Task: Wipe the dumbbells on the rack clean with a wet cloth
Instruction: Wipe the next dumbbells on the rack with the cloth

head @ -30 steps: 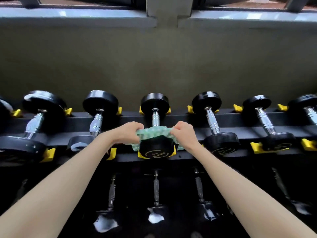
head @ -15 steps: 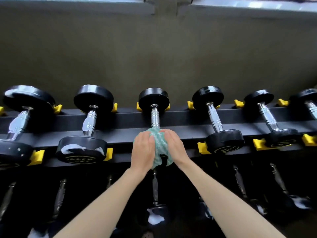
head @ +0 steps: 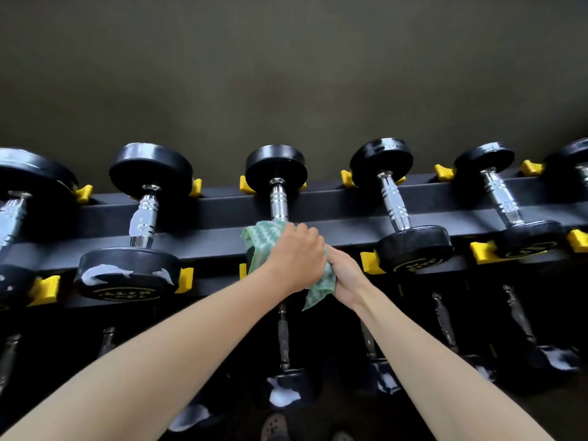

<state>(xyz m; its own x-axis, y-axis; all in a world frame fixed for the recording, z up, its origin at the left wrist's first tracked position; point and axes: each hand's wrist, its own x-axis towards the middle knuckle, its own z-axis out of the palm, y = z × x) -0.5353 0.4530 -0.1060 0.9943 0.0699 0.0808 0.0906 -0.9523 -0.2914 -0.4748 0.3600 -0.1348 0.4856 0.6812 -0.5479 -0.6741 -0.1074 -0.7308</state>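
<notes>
Head view: left hand [head: 296,259] and right hand [head: 345,275] grip one cloth [head: 264,238] over one of six top-row dumbbells [head: 276,167].

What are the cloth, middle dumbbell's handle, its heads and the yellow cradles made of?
Cloth: soft woven or microfibre fabric, green-white zigzag, drapes in folds.
Handle: chromed steel probably, mirror-bright with grooved rings.
Head: black rubber coating, likely; dull sheen.
Cradles: yellow moulded plastic, seemingly, smooth.

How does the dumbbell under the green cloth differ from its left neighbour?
The middle black, chrome-handled dumbbell has smaller heads, the near one wrapped in green cloth gripped by the left hand and right hand. The neighbouring dumbbell is bigger, uncovered, smeared white. Both rest on the black rack.
</notes>
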